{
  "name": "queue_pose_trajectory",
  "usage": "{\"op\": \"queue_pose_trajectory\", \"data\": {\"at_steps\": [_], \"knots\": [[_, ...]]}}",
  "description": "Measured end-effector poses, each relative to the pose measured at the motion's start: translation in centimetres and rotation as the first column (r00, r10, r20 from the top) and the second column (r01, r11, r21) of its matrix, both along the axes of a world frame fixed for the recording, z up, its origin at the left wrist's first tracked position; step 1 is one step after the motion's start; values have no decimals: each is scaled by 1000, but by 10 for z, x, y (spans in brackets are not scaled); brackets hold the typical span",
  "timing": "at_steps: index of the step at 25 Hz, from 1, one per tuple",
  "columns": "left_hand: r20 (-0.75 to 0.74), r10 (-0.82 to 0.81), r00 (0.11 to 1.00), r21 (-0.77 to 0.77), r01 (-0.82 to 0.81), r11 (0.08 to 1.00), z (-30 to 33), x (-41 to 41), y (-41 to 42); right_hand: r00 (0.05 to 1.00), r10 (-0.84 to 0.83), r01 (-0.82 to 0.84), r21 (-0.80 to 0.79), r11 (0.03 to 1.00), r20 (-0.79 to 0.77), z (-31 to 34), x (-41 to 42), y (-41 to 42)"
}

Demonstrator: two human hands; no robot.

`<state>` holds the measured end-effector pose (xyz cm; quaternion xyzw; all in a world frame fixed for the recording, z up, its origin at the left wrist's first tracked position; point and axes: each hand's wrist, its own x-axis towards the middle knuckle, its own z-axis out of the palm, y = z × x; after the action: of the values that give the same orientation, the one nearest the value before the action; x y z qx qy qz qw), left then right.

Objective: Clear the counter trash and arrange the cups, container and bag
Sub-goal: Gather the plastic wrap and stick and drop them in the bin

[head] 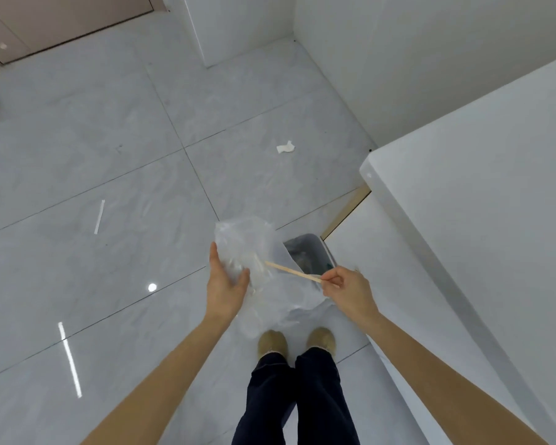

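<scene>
Both hands grip: left hand [227, 285] plastic bag [254, 252], right hand [347, 289] wooden stick [291, 271].

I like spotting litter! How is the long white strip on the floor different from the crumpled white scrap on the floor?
The long white paper strip is thin and straight; the crumpled white paper scrap is short, wide and bunched up. The strip lies far to the left, out on the open grey tiled floor; the scrap lies farther ahead, nearer the white counter. Both are white, lie loose on the floor, and neither is touched by the hands.
</scene>
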<state>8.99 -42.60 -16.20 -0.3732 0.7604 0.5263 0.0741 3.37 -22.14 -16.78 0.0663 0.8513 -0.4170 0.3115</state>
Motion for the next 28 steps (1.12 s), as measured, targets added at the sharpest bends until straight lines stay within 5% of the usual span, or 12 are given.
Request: {"op": "queue_pose_trajectory", "data": {"at_steps": [10, 20, 28], "knots": [[167, 10, 986, 93, -26, 995, -193, -20, 44, 960, -214, 213, 22, 977, 179, -188, 3, 17], [187, -104, 977, 163, 73, 984, -330, -51, 71, 981, -166, 159, 77, 984, 97, -309, -13, 19], [343, -326, 881, 154, 289, 945, -388, -62, 67, 998, -4, -9, 186, 982, 68, -369, -25, 9]]}}
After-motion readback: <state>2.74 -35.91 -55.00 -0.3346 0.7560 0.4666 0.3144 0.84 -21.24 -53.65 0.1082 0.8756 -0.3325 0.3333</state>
